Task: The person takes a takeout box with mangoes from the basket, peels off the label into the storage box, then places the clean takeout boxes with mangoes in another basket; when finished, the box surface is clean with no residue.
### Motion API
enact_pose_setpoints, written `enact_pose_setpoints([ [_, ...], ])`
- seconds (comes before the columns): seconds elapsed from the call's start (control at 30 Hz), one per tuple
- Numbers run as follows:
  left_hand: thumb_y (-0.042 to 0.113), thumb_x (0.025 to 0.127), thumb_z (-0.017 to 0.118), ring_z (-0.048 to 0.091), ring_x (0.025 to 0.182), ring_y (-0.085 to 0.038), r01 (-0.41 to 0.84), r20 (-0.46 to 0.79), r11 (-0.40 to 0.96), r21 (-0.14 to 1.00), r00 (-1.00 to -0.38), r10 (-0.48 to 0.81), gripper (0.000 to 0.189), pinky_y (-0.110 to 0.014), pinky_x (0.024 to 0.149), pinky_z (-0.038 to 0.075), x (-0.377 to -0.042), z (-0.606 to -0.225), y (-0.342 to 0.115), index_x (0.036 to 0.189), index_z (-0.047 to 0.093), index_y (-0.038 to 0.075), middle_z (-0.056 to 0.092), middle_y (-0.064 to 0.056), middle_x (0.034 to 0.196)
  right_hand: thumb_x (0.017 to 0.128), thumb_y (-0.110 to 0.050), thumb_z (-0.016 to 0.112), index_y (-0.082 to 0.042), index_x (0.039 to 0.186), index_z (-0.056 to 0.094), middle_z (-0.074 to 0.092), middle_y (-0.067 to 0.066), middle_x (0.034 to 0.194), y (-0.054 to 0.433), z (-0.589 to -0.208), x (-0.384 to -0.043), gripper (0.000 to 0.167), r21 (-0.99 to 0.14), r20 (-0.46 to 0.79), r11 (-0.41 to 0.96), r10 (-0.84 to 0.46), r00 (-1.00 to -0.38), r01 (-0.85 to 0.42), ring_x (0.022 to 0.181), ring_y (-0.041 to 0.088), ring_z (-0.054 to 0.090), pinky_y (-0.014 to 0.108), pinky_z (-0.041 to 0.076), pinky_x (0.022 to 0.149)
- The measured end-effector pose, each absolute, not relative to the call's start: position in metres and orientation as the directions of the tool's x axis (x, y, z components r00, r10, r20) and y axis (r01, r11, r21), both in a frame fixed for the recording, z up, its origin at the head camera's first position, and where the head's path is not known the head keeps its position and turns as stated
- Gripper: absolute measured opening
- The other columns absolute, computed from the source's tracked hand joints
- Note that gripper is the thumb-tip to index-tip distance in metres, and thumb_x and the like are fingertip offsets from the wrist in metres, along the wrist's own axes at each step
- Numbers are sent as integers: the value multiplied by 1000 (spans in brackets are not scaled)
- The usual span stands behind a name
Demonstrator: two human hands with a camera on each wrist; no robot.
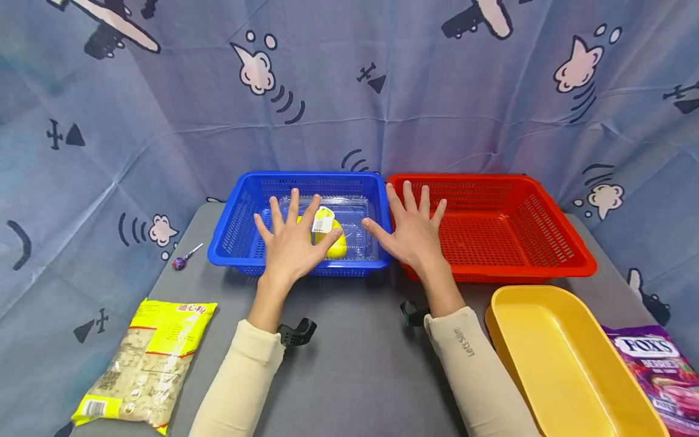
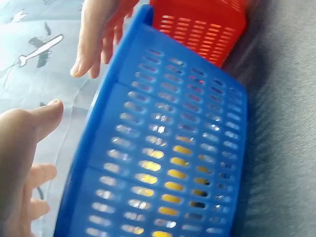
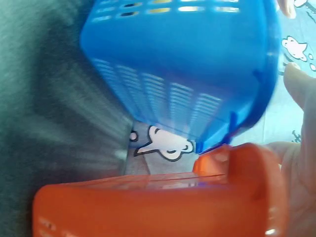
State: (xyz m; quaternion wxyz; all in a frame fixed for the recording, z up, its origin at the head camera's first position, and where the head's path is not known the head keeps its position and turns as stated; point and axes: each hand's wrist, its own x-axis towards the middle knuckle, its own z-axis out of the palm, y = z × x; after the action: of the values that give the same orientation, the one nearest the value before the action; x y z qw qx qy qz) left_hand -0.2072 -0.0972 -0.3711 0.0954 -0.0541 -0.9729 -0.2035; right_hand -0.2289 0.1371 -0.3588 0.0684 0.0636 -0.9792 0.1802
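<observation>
My left hand [image 1: 291, 247], fingers spread wide, hovers above the blue basket [image 1: 252, 266] and holds nothing. In that basket lie a clear plastic tray [image 1: 357, 209] and a rounded yellow thing [image 1: 337, 246] with a white label [image 1: 323, 220], partly hidden by the hand. My right hand [image 1: 415, 233] is also spread, over the left end of the red basket [image 1: 562, 267] beside the blue one. In the left wrist view, yellow shows through the slots of the blue basket [image 2: 163, 123]. The right wrist view has my right hand [image 3: 302, 168] beyond the rim of the red basket [image 3: 163, 207].
A yellow tub [image 1: 568, 358] stands at the front right, with a purple FOX'S candy bag [image 1: 658, 376] beyond it. On the left lie a yellow-and-clear food packet [image 1: 150, 358] and a lollipop [image 1: 180, 262]. A patterned curtain [image 1: 327, 73] hangs behind the grey table [image 1: 349, 364].
</observation>
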Motion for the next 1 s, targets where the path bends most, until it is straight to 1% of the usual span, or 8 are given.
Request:
enact_pose_setpoints([
  [0.17, 72, 93, 47, -3, 157, -48, 173, 263, 878, 446, -963, 56, 77, -77, 117, -6, -208, -366, -113, 159, 35, 35, 12, -7, 173, 90, -70, 51, -24, 164, 22, 19, 17, 170, 133, -348, -232, 91, -369, 119, 904, -183, -976, -215, 157, 46, 7, 72, -6, 121],
  [0.33, 61, 94, 58, 10, 158, -45, 185, 313, 842, 507, -950, 20, 67, -73, 120, -1, -208, -361, -135, 153, 48, 30, 26, -8, 170, 91, -66, 56, -23, 161, 32, 34, 16, 165, 131, -336, -234, 85, -364, 53, 885, -292, -955, -291, 153, 44, 20, 72, 1, 122],
  [0.47, 53, 95, 62, 19, 156, -44, 183, 334, 820, 542, -943, -10, 62, -72, 121, 2, -209, -362, -156, 149, 53, 26, 35, -10, 166, 91, -62, 61, -22, 159, 38, 45, 17, 157, 129, -330, -236, 82, -341, 7, 878, -355, -935, -336, 146, 43, 31, 72, 8, 121],
  [0.57, 50, 96, 62, 24, 155, -44, 160, 330, 816, 556, -943, -40, 59, -73, 121, 4, -210, -366, -171, 148, 55, 24, 38, -11, 164, 91, -59, 63, -22, 157, 41, 49, 18, 154, 128, -327, -239, 80, -314, -34, 885, -372, -928, -343, 140, 43, 36, 73, 11, 120],
  [0.7, 47, 96, 63, 27, 153, -46, 117, 315, 818, 564, -945, -82, 57, -75, 120, 4, -210, -372, -189, 147, 56, 21, 41, -12, 162, 91, -57, 66, -20, 155, 45, 52, 19, 152, 126, -327, -241, 77, -281, -77, 899, -371, -925, -337, 136, 41, 39, 72, 13, 120],
  [0.87, 45, 97, 63, 28, 152, -47, 68, 293, 810, 583, -947, -132, 55, -75, 119, 5, -208, -378, -211, 145, 58, 19, 45, -14, 160, 91, -53, 67, -19, 153, 48, 54, 18, 151, 123, -332, -244, 73, -263, -99, 905, -371, -923, -335, 133, 40, 41, 72, 13, 120],
  [0.93, 44, 96, 63, 32, 151, -45, 54, 294, 804, 592, -943, -153, 55, -74, 119, 8, -208, -381, -219, 144, 59, 18, 47, -14, 158, 92, -52, 67, -20, 153, 48, 54, 18, 151, 123, -334, -244, 72, -258, -104, 903, -380, -919, -344, 133, 40, 41, 73, 13, 119],
  [1.0, 43, 96, 64, 37, 148, -44, 43, 296, 798, 601, -940, -172, 54, -72, 119, 14, -209, -384, -227, 143, 60, 17, 50, -15, 155, 92, -51, 67, -19, 153, 48, 54, 18, 151, 123, -336, -245, 71, -256, -106, 898, -394, -913, -358, 133, 41, 40, 74, 13, 119],
])
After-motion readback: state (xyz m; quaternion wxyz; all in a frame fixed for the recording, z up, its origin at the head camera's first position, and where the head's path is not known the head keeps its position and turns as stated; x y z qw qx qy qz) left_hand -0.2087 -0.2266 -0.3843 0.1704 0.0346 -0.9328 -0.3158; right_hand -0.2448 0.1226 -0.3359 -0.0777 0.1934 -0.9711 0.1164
